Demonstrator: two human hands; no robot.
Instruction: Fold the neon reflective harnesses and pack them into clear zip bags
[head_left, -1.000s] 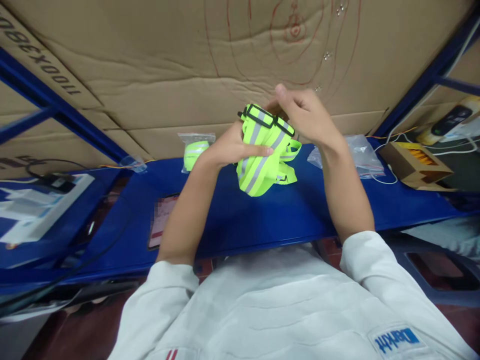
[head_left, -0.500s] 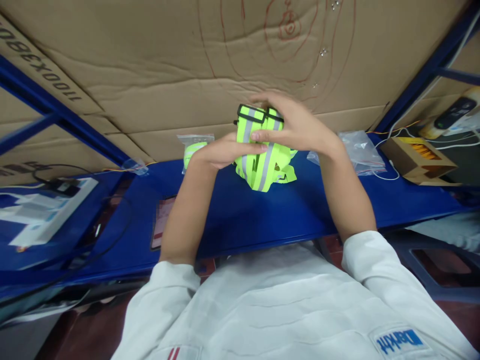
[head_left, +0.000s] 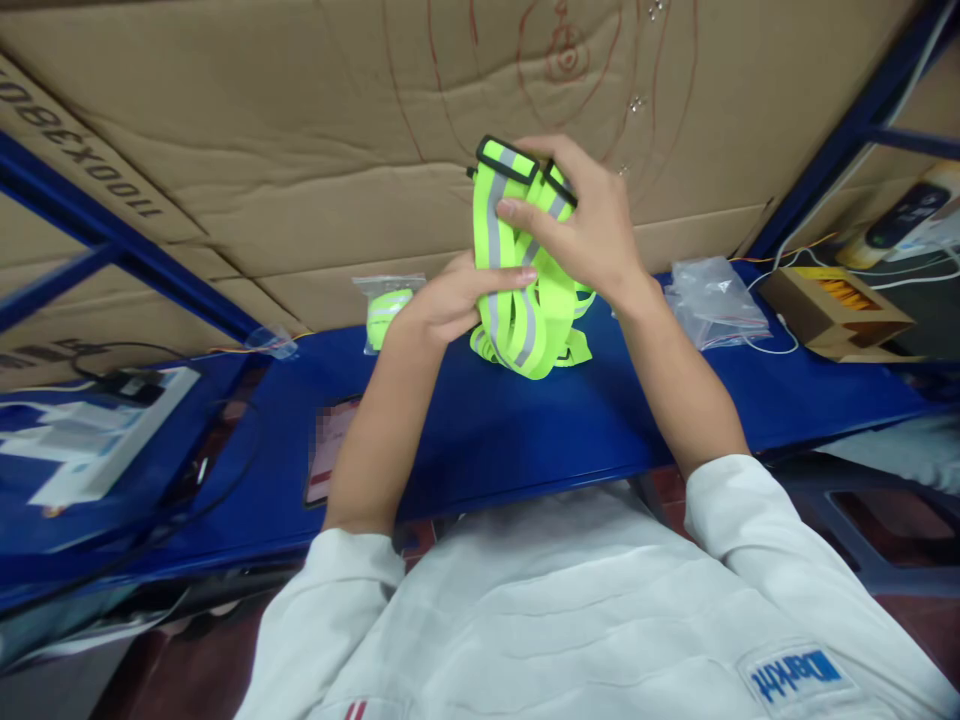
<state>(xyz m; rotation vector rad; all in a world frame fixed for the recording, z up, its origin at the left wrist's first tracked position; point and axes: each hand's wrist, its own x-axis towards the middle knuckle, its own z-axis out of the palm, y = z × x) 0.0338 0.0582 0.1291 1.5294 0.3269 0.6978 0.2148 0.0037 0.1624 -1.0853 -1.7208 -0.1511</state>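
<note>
Between my hands is a bundle of neon yellow-green reflective straps with silver stripes and black buckles at the top end. My right hand grips its upper part, thumb across the front near the buckles. Lower down, my left hand is wrapped round the folded straps, thumb on the front; its other fingers are partly hidden behind them. Looped strap ends hang low over the blue table. Left of the bundle, a clear zip bag holds another neon yellow-green item.
Clear plastic bags lie to the right, beside an open cardboard box with orange contents. A phone-like flat device lies by my left forearm. Farther left are a white power strip and cables. A cardboard wall stands behind.
My right hand has moved up with the buckled end of the straps, and the bundle is drawn out longer. My left hand keeps its hold lower down.
</note>
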